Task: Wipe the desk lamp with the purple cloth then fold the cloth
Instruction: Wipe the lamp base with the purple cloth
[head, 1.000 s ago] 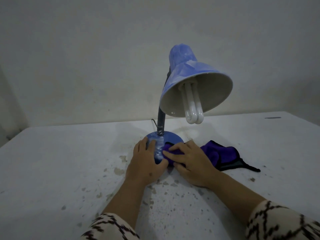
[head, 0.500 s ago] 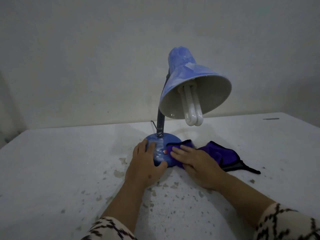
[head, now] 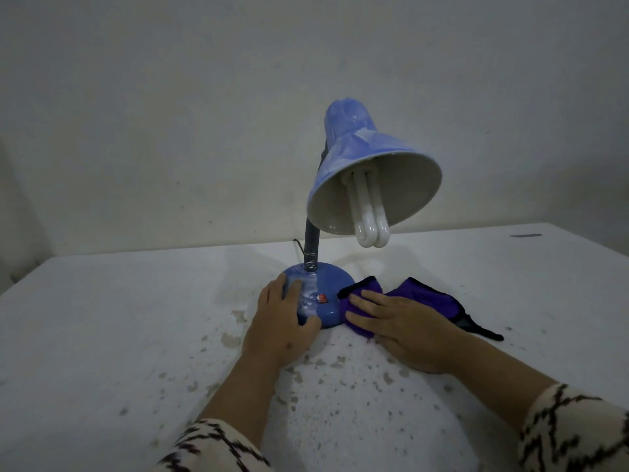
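since a second ago the right hand point(head: 405, 330) has slid the purple cloth point(head: 422, 299) off the lamp's base point(head: 326, 287) onto the table point(head: 136, 335) beside it, fingers flat on the fabric. left hand point(head: 284, 323) stays open, steadying the base of the desk lamp point(head: 367, 178) mid-table; the base wipe looks nearly finished, folding not begun.

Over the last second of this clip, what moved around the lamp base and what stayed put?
The right hand slid the purple cloth rightward off the front of the lamp base, uncovering the red switch; its fingers now press the cloth beside the base's right edge. The left hand still rests on the base, steadying it. The lamp did not move.
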Demonstrator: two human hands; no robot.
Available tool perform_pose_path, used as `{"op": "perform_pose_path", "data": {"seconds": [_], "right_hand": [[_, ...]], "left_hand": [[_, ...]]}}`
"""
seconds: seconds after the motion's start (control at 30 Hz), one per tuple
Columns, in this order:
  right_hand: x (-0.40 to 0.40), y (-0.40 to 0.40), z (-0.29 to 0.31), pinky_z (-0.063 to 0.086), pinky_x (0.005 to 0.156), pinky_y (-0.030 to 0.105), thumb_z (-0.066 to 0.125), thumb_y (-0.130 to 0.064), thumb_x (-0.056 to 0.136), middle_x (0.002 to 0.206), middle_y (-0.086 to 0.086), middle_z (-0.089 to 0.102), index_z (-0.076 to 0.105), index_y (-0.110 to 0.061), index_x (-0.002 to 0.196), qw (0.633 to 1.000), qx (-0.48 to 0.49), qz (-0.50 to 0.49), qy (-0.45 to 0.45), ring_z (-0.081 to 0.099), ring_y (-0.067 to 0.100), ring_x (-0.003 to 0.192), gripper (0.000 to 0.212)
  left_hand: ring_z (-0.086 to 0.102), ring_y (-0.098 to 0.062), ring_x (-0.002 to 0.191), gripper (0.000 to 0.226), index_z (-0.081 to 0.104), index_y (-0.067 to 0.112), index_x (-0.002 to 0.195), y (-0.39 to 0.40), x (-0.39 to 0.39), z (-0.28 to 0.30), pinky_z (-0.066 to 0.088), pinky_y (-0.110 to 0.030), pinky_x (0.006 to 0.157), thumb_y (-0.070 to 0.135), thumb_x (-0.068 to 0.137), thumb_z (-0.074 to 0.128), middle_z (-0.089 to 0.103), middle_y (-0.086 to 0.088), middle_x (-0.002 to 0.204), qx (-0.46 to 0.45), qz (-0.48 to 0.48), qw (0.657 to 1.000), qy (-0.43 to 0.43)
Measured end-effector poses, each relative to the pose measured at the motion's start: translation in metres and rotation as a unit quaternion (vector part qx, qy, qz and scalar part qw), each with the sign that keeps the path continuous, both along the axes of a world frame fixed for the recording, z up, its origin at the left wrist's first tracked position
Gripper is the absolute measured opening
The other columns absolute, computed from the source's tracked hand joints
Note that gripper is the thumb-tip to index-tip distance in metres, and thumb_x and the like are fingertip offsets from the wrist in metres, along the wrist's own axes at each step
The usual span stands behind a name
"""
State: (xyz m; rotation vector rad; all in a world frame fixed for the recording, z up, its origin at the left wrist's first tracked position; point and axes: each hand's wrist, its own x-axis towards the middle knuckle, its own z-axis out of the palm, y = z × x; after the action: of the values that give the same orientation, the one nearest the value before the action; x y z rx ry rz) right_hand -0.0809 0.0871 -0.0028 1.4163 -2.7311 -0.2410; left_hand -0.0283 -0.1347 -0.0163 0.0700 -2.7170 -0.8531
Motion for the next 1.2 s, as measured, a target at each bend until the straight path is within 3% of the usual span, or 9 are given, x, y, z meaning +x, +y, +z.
{"op": "perform_pose_path", "data": {"seconds": [0.17, 0.43, 0.7, 0.9, 1.2], "right_hand": [[0.002, 0.001, -0.003, 0.004, 0.112, 0.025, 0.022, -0.035, 0.098, 0.143, -0.019, -0.014, 0.003, -0.032, 0.145, 0.999, -0.037, -0.025, -0.001, -0.010, 0.001, 0.138, 0.051], [0.012, -0.009, -0.006, 0.004, 0.114, 0.028, 0.029, -0.039, 0.096, 0.156, -0.015, 0.001, 0.000, -0.029, 0.146, 0.991, -0.108, -0.067, -0.034, -0.001, 0.003, 0.142, 0.059], [-0.010, -0.048, 0.018, 0.006, 0.114, 0.043, 0.028, -0.031, 0.096, 0.155, -0.011, 0.014, 0.012, -0.031, 0.145, 0.971, -0.143, -0.119, -0.151, 0.009, 0.010, 0.142, 0.052], [-0.040, -0.081, 0.027, 0.017, 0.108, 0.057, 0.025, -0.022, 0.095, 0.151, -0.008, 0.022, 0.022, -0.021, 0.142, 0.967, -0.132, -0.153, -0.154, 0.023, 0.016, 0.133, 0.047], [-0.042, -0.084, 0.023, 0.028, 0.106, 0.049, 0.029, -0.024, 0.095, 0.152, -0.009, 0.025, 0.022, -0.024, 0.144, 0.952, -0.191, -0.172, -0.165, 0.028, 0.015, 0.133, 0.049]], "left_hand": [[0.009, -0.022, 0.142, 0.070, 0.021, 0.022, 0.145, -0.001, -0.001, -0.001, 0.020, -0.036, 0.114, 0.032, 0.084, 0.054, 0.011, -0.002, 0.156, -0.010, 0.005, 1.000, -0.011], [0.009, -0.021, 0.143, 0.072, 0.020, 0.023, 0.146, 0.000, -0.004, -0.002, 0.017, -0.036, 0.115, 0.035, 0.083, 0.054, 0.010, -0.002, 0.156, -0.015, 0.019, 1.000, -0.009], [0.009, -0.020, 0.143, 0.073, 0.021, 0.022, 0.145, -0.001, -0.004, -0.003, 0.014, -0.032, 0.115, 0.035, 0.083, 0.055, 0.010, -0.003, 0.156, -0.009, 0.011, 1.000, 0.000], [0.007, -0.019, 0.143, 0.074, 0.019, 0.020, 0.146, -0.001, -0.004, -0.004, 0.013, -0.031, 0.115, 0.033, 0.083, 0.055, 0.008, -0.001, 0.157, 0.003, 0.007, 1.000, -0.001], [0.009, -0.020, 0.143, 0.073, 0.021, 0.021, 0.146, -0.002, -0.007, -0.006, 0.014, -0.032, 0.115, 0.034, 0.082, 0.055, 0.010, -0.002, 0.156, 0.000, 0.007, 1.000, 0.002]]}}
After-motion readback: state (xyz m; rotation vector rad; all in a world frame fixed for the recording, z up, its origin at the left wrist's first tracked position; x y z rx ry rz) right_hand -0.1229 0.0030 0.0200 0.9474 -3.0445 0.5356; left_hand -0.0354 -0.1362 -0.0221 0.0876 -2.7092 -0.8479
